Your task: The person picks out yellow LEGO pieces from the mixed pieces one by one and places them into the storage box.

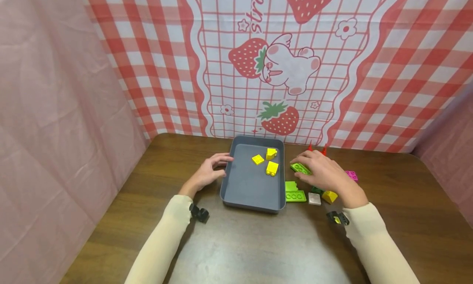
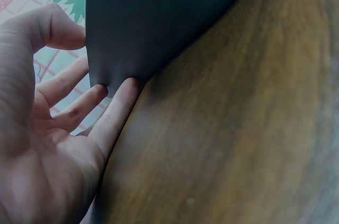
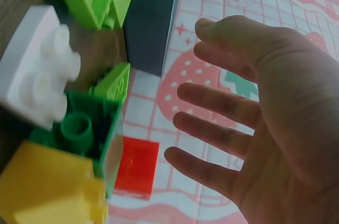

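Observation:
A grey tray lies on the table with several yellow bricks in its far right part. My left hand rests against the tray's left side. In the left wrist view its fingertips touch the outer wall, fairly straight. To the right of the tray my right hand is held over a group of loose bricks, nearest a light green studded plate. Seen in the right wrist view, its fingers are spread and hold nothing.
Near the right hand lie light green pieces, a white brick, a yellow brick, a pink piece, a dark green brick and a red piece. A strawberry-patterned cloth hangs behind the table.

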{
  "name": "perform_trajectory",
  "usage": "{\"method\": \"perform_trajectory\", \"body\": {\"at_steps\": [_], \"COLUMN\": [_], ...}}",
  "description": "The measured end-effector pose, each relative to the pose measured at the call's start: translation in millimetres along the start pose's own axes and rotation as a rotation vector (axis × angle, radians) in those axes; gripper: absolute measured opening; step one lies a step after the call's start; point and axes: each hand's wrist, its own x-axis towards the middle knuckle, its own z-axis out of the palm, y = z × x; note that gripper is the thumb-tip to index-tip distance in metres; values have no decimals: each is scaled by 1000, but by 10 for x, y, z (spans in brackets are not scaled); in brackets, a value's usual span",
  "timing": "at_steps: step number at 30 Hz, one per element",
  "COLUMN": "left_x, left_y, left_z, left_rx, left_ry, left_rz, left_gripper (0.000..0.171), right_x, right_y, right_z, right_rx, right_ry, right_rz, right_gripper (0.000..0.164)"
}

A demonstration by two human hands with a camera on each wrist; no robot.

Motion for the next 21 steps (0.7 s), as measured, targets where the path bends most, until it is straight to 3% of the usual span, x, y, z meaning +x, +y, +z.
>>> {"method": "perform_trajectory", "body": {"at_steps": [21], "left_x": [-2], "left_y": [15], "left_z": [6], "left_rx": [-12], "left_ry": [-4], "left_rz": [-7], "left_gripper": [49], "right_x": [-243], "right_y": [335], "right_z": [-271], "right_rx": [1], "right_ry": [3], "right_rz": [93], "right_gripper": [35]}}
